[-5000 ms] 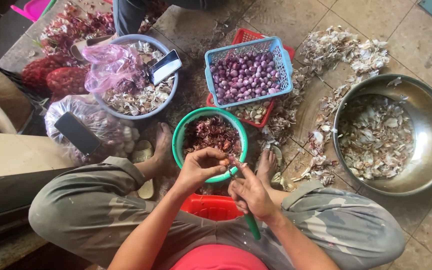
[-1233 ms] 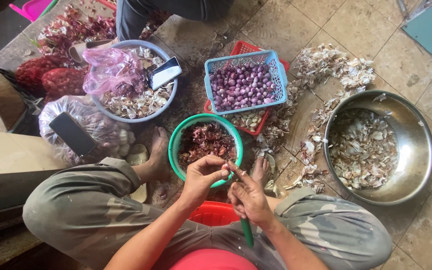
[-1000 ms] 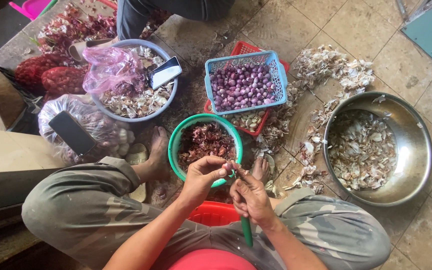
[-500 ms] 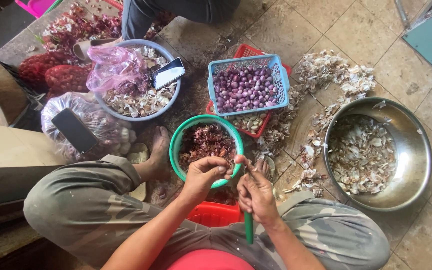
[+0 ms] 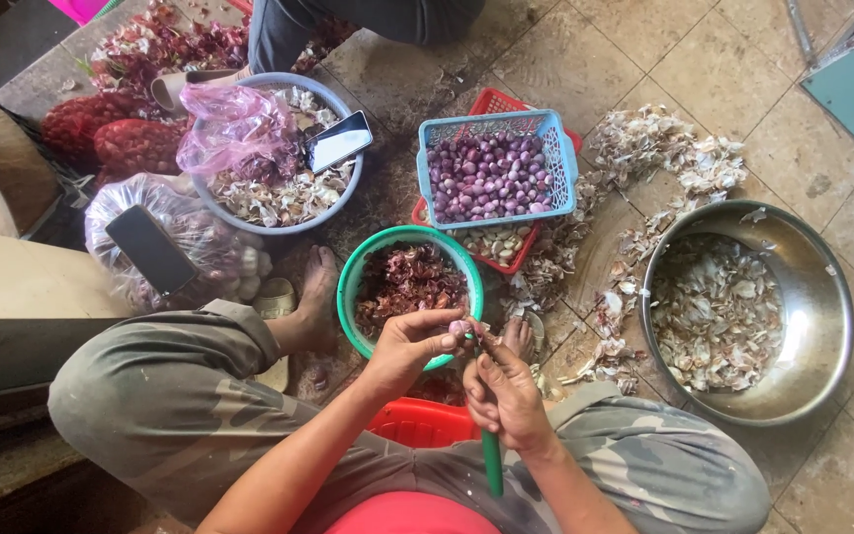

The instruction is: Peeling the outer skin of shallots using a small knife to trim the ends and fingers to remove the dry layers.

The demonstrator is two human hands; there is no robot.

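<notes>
Purple peeled shallots [image 5: 491, 176] half-fill the blue basket [image 5: 565, 163], top centre; skins [image 5: 407, 287] fill the green bowl [image 5: 358, 272]. At centre, the left hand [image 5: 412, 346] pinches one shallot [image 5: 460, 326] while the right hand [image 5: 506, 396] grips a green-handled knife [image 5: 491, 463]. Red sacks [image 5: 101, 133], upper left, look unpeeled.

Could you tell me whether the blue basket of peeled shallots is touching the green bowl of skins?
Apart. The head view shows a strip of floor between the blue basket and the green bowl.
</notes>
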